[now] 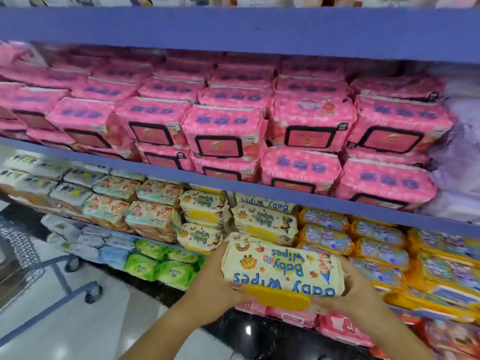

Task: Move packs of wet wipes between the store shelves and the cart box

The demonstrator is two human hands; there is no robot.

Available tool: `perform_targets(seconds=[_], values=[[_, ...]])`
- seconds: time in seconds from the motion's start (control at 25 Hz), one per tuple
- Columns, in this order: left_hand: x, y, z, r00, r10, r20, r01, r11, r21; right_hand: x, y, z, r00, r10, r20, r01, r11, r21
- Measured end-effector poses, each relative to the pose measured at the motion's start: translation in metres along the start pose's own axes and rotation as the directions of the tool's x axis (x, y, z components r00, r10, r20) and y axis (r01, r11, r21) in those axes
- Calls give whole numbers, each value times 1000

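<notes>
Cart (pixel 18 245) is far left, only its mesh side & wheels in view, so can't tell what's in its box. My left hand (pixel 215 280) wraps the left end of a cream Baby Wipes pack (pixel 280 266). The pack is in the air just in front of the shelf stack of same cream packs (pixel 265 224), yellow lid toward me, print upside down. I'm using both hands b/c it's wide & soft; I reckon it'd sag one-handed. My right hand (pixel 363 292) clamps the right end. Can't tell if it's headed to shelf or cart. Shelf above is packed w/ pink packs (pixel 223 131). Orange-edged packs (pixel 381 250) fill the row to the right.
</notes>
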State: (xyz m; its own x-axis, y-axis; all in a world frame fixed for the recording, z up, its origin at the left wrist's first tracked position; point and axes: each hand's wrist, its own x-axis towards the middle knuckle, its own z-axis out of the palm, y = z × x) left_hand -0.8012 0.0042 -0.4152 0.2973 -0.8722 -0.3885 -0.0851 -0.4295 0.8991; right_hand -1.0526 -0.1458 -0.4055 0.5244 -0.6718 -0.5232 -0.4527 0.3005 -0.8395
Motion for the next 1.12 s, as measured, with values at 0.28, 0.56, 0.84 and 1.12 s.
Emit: perform_targets(seconds=[0.28, 0.56, 0.84, 1.12], values=[[71, -97, -23, 993, -3, -117, 17, 993, 117, 91, 52, 52, 998, 23, -51, -37, 954, -296], [153, -169, -30, 980, -27, -196, 46, 994, 96, 181, 74, 69, 975, -187, -122, 60, 748, -661], [202, -185, -18, 987, -13, -159, 48, 973, 224, 198, 96, 86, 938, -202, -282, -100, 623, -776], [201, -182, -21, 990, -67, -128, 89, 980, 176, 193, 81, 80, 942, -222, -249, -84, 564, -821]])
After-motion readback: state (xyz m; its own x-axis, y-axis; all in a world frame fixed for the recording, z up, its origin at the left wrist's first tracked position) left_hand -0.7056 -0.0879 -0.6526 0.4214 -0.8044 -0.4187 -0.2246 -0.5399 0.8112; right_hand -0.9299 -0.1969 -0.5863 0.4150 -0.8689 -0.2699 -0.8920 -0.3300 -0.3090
